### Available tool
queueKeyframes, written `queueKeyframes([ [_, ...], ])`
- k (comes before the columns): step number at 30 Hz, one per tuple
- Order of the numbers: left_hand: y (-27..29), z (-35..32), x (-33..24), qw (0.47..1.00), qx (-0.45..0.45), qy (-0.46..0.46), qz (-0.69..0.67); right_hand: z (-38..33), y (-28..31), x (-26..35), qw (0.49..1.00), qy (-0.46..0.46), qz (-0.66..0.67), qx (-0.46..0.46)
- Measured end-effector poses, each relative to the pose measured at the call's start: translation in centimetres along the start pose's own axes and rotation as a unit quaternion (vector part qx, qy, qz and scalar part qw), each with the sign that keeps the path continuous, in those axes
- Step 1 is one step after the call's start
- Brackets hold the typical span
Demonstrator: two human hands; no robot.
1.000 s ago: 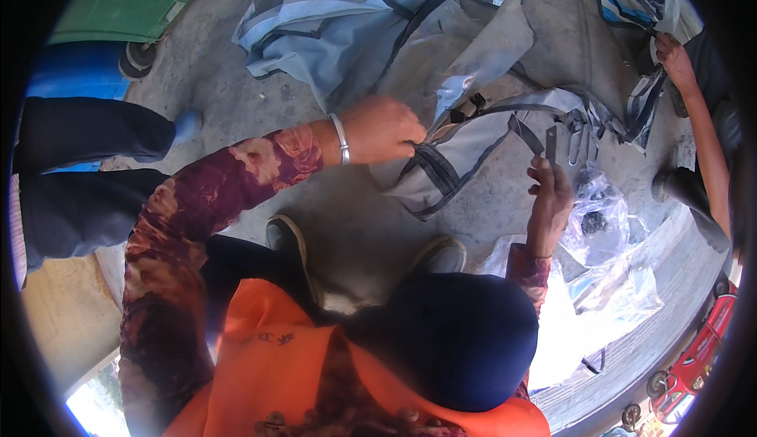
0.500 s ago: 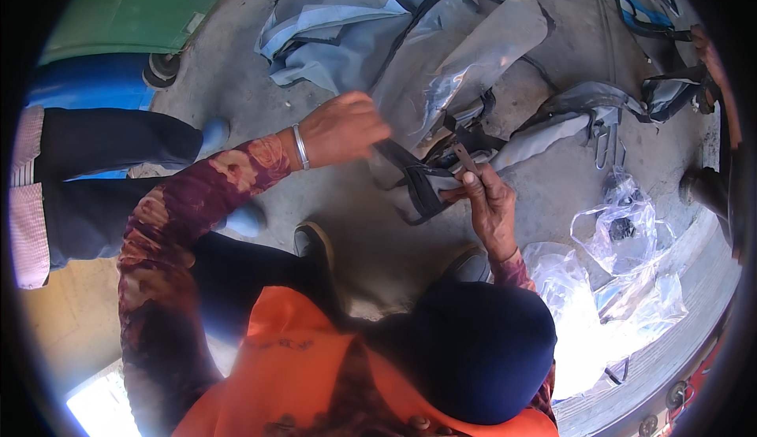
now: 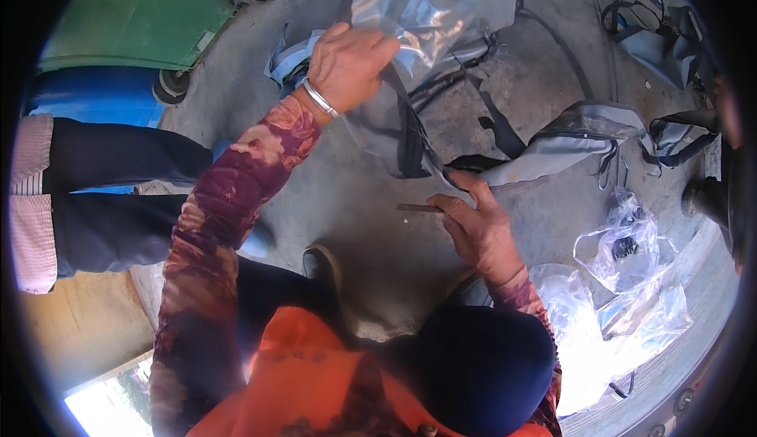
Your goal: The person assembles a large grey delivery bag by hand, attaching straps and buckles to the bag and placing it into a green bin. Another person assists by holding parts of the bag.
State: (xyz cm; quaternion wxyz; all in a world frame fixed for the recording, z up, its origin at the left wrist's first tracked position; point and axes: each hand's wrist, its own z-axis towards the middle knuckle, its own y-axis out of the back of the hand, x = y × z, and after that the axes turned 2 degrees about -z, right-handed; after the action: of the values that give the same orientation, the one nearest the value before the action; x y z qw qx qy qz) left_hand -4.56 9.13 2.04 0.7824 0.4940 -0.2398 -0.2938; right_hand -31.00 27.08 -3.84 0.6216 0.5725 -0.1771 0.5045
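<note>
My left hand [image 3: 351,70] is closed on the edge of a clear plastic sheet [image 3: 441,7], raised ahead of me. Dark trim [image 3: 408,133] hangs from the sheet between my two hands. Lower and to the right, my right hand [image 3: 482,228] pinches a thin, flat, brownish strip like a blade [image 3: 419,208], its free end pointing left. The forefinger of that hand is at the end of the dark trim, beside a grey fabric piece [image 3: 552,145] with black edging. Whether that finger grips the trim I cannot tell.
Clear plastic bags [image 3: 576,319] lie at the right near a ledge. Another person's dark-trousered legs [image 3: 118,153] are at the left, beside a blue bin [image 3: 95,94] and a green bin [image 3: 134,15]. More grey fabric [image 3: 658,51] lies far right, near another person's blurred arm.
My left hand has moved forward, drawing the plastic sheet and trim away from my right hand. The blade-like strip has swung round to point left, and my right hand has dropped slightly.
</note>
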Motion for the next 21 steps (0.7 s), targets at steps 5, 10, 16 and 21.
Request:
queueKeyframes([
  [5,-4.4,-3.0,-1.2,0.973,0.097,0.201,0.059,2.4,-2.9,-6.5,0.992,-0.087,-0.088,0.019],
  [10,-8.5,-10.0,-5.7,0.918,0.313,0.238,0.05,-1.0,-4.7,-10.9,0.992,-0.111,-0.038,0.056],
  [16,-8.2,-11.4,-8.4,0.853,0.478,0.205,-0.055,-5.2,-4.7,-11.1,0.994,-0.107,0.017,0.0],
  [21,-8.9,-11.6,-8.6,0.869,0.445,0.2,-0.086,-6.1,-4.6,-10.9,0.988,-0.144,0.056,0.015],
])
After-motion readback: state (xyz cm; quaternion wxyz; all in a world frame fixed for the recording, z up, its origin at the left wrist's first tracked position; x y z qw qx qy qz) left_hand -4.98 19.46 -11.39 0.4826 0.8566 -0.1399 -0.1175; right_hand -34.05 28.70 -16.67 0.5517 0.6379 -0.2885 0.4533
